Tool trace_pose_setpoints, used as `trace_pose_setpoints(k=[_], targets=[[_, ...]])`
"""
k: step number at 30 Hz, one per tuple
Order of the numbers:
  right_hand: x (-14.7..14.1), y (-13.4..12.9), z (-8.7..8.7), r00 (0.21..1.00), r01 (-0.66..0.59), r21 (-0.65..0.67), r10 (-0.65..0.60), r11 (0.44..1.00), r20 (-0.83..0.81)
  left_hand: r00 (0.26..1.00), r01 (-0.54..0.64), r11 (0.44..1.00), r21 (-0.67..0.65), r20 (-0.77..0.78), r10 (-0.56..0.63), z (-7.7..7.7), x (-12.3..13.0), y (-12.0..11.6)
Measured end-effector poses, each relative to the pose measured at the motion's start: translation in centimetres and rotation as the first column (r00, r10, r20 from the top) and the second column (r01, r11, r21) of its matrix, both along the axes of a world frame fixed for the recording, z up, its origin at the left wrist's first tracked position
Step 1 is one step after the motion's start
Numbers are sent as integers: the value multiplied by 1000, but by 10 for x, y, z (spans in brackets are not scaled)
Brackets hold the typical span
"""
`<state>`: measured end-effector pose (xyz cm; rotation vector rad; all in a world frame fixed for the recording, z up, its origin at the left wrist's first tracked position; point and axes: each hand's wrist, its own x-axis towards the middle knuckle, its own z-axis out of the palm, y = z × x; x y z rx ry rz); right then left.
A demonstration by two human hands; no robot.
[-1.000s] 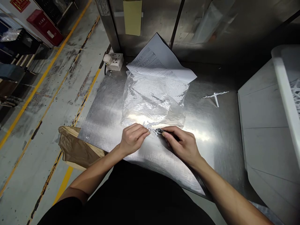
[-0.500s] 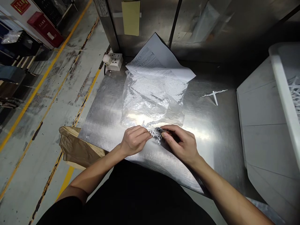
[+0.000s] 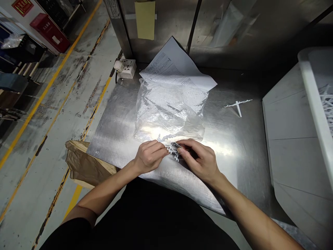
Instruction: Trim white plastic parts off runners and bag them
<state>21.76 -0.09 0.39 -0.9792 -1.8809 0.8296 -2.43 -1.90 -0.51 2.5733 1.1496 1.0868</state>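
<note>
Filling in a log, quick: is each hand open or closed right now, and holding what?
Left hand: closed, pinching a small, white, branched plastic piece.
Right hand: closed, holding a small, dark, metallic tool.

white on held plastic piece [image 3: 170, 149] | same on loose piece [image 3: 238, 106] | dark print lines [image 3: 161, 66] across white paper [image 3: 182, 57] | yellow on note [image 3: 145, 21] | silver-grey on table [image 3: 114, 125] | yellow stripes [image 3: 57, 73] across pale grey floor [image 3: 54, 166] | red on box [image 3: 50, 33]

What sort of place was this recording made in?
Probably a factory or workshop floor: there's a shiny metal workbench, a long yellow line along the scuffed grey floor, and a large white plastic bin holding thin white pieces.
</note>
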Motion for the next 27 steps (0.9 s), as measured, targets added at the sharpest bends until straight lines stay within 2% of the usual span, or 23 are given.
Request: trace_pose_setpoints(k=[8,20,27], targets=[[1,3,-1,999,-38,38,39,999,-13,998,57,998,-27,32,-56,0,-1,1],[-2,-2,-7,995,94,-153,-97,984,-8,997,39,999,-31,64,-37,2,1,2],[0,-1,-1,993,87,-182,-100,979,-59,997,24,998,-63,75,-20,2,0,2]])
